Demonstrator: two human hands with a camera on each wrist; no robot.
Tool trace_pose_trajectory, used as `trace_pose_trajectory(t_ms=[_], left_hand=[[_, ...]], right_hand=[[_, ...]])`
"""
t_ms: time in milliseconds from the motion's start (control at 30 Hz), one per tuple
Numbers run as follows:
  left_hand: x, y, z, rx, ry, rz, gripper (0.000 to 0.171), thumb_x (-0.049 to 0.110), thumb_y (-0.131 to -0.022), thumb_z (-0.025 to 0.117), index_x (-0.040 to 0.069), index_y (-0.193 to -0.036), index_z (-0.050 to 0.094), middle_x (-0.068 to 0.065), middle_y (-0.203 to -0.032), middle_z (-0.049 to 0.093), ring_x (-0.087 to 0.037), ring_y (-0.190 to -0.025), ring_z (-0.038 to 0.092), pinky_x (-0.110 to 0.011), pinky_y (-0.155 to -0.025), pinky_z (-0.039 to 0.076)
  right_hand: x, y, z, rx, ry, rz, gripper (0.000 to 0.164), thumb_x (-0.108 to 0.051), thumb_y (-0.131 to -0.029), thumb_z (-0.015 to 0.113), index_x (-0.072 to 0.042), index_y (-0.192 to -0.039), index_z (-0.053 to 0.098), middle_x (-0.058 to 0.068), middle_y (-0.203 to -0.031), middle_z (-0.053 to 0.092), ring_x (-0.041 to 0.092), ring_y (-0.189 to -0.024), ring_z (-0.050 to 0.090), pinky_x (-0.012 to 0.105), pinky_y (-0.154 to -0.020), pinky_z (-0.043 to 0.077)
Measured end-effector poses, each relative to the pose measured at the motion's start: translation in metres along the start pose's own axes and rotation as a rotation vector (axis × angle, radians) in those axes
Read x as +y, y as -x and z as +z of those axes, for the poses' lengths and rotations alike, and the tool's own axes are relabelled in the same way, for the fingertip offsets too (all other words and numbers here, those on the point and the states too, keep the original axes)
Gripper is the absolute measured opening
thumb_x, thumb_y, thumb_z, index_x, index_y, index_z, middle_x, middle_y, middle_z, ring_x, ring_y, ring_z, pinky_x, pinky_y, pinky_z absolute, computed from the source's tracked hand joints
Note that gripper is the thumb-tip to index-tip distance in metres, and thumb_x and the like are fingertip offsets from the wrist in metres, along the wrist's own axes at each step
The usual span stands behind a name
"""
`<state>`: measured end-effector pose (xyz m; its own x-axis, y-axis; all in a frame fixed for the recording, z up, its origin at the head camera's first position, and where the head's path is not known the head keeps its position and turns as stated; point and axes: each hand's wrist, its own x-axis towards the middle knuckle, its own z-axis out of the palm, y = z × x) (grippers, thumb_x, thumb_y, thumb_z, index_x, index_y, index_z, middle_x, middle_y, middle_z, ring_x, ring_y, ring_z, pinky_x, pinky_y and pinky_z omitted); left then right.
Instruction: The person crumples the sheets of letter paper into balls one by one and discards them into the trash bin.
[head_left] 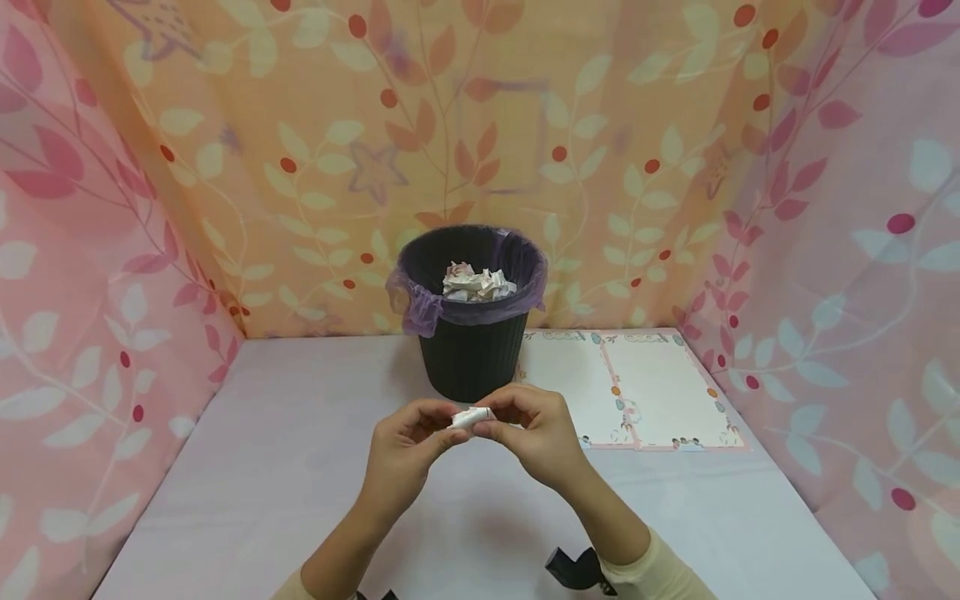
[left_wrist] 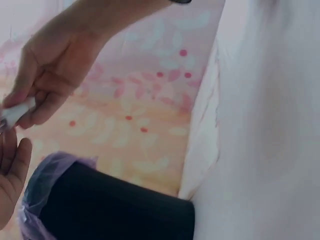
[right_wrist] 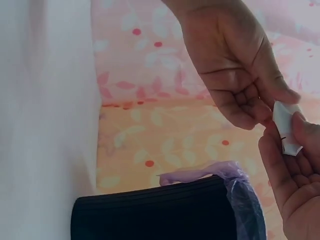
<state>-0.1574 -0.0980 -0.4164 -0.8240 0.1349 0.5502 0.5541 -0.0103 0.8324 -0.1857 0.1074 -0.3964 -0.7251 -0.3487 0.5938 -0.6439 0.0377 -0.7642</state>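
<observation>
Between both hands is a small, tightly folded piece of white paper (head_left: 472,417), held up in front of the bin in the head view. My left hand (head_left: 405,446) pinches its left end with thumb and fingers. At the right end, my right hand (head_left: 536,429) grips it between thumb and curled fingers. In the right wrist view the paper (right_wrist: 286,127) appears as a narrow folded strip with a small dark mark. Just beyond the hands stands a black trash bin (head_left: 471,358), lined with a purple plastic bag (head_left: 487,312). Crumpled paper (head_left: 477,284) lies inside it.
Two white sheets with decorated borders (head_left: 667,392) lie side by side on the white table (head_left: 300,467), right of the bin. Floral curtains (head_left: 315,167) enclose the back and both sides. A black device (head_left: 576,570) shows by the right forearm.
</observation>
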Motion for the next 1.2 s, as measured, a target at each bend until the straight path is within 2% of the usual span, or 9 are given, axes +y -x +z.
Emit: trace_pose_trajectory(t_ms=[67,133,333,433,533,667,867,967,1200], left_hand=[[-0.002,0.001,0.002,0.024,0.013,-0.022,0.025,0.001,-0.087,0.078,0.008,-0.111,0.072,-0.009,-0.107,0.072,-0.021,-0.095,0.070,-0.031,-0.085,0.061],[-0.004,0.002,0.003,0.050,-0.032,0.012,0.024,0.002,-0.087,0.078,0.009,-0.110,0.074,-0.008,-0.107,0.072,-0.022,-0.097,0.070,-0.030,-0.086,0.061],[-0.009,0.002,0.002,0.132,-0.286,0.203,0.022,0.002,-0.086,0.080,0.013,-0.105,0.076,0.002,-0.100,0.074,-0.015,-0.091,0.066,-0.021,-0.082,0.054],[-0.011,0.002,0.003,0.155,-0.341,0.278,0.023,-0.002,-0.085,0.079,0.011,-0.104,0.074,0.001,-0.099,0.073,-0.014,-0.087,0.064,-0.020,-0.078,0.052],[-0.009,0.002,0.006,0.157,-0.347,0.298,0.022,-0.004,-0.087,0.077,0.009,-0.104,0.072,-0.001,-0.098,0.072,-0.013,-0.084,0.062,-0.019,-0.075,0.051],[-0.006,0.004,0.009,0.128,-0.298,0.230,0.016,-0.001,-0.090,0.075,0.007,-0.103,0.070,-0.004,-0.094,0.069,-0.013,-0.080,0.059,-0.017,-0.069,0.052],[-0.001,0.003,0.008,0.096,-0.128,-0.015,0.016,0.008,-0.091,0.076,0.011,-0.106,0.071,-0.003,-0.101,0.072,-0.017,-0.087,0.068,-0.024,-0.079,0.058],[0.001,0.000,0.004,0.072,-0.111,-0.107,0.020,0.015,-0.091,0.078,0.015,-0.110,0.072,0.000,-0.105,0.073,-0.019,-0.090,0.068,-0.025,-0.082,0.058],[0.000,-0.005,-0.006,0.032,-0.191,-0.140,0.035,0.021,-0.094,0.075,0.017,-0.128,0.067,0.004,-0.118,0.073,-0.019,-0.098,0.067,-0.025,-0.086,0.058]], right_hand=[[0.002,0.000,0.000,0.002,-0.039,0.056,0.016,-0.004,-0.085,0.083,-0.008,-0.100,0.077,0.007,-0.095,0.074,0.019,-0.083,0.069,0.031,-0.068,0.062],[0.004,0.000,0.001,0.013,-0.012,0.078,0.017,-0.007,-0.085,0.083,-0.011,-0.101,0.078,0.003,-0.100,0.074,0.018,-0.090,0.069,0.032,-0.074,0.062],[0.003,0.003,0.012,0.070,0.198,0.033,0.020,-0.020,-0.085,0.085,-0.022,-0.103,0.078,-0.011,-0.104,0.071,0.010,-0.097,0.068,0.032,-0.081,0.061],[0.001,0.005,0.016,0.075,0.180,0.029,0.018,-0.017,-0.086,0.084,-0.020,-0.103,0.078,-0.009,-0.097,0.072,0.010,-0.087,0.069,0.031,-0.074,0.062],[-0.001,0.006,0.017,0.064,0.117,0.047,0.017,-0.014,-0.087,0.083,-0.017,-0.103,0.078,-0.005,-0.094,0.072,0.012,-0.084,0.070,0.031,-0.073,0.062],[0.000,0.006,0.013,0.036,0.007,0.081,0.015,-0.008,-0.087,0.081,-0.013,-0.101,0.078,0.002,-0.092,0.071,0.017,-0.080,0.069,0.032,-0.070,0.062],[0.003,0.004,0.007,0.033,-0.064,0.100,0.014,-0.007,-0.088,0.081,-0.009,-0.101,0.077,0.007,-0.091,0.072,0.021,-0.071,0.068,0.032,-0.063,0.061],[0.007,0.003,0.005,0.058,-0.048,0.100,0.015,-0.008,-0.087,0.082,-0.009,-0.101,0.077,0.007,-0.092,0.073,0.019,-0.074,0.068,0.031,-0.065,0.061],[0.013,0.001,0.001,0.104,-0.010,0.130,0.017,-0.010,-0.085,0.084,-0.011,-0.101,0.078,0.004,-0.094,0.072,0.017,-0.080,0.067,0.027,-0.068,0.059]])
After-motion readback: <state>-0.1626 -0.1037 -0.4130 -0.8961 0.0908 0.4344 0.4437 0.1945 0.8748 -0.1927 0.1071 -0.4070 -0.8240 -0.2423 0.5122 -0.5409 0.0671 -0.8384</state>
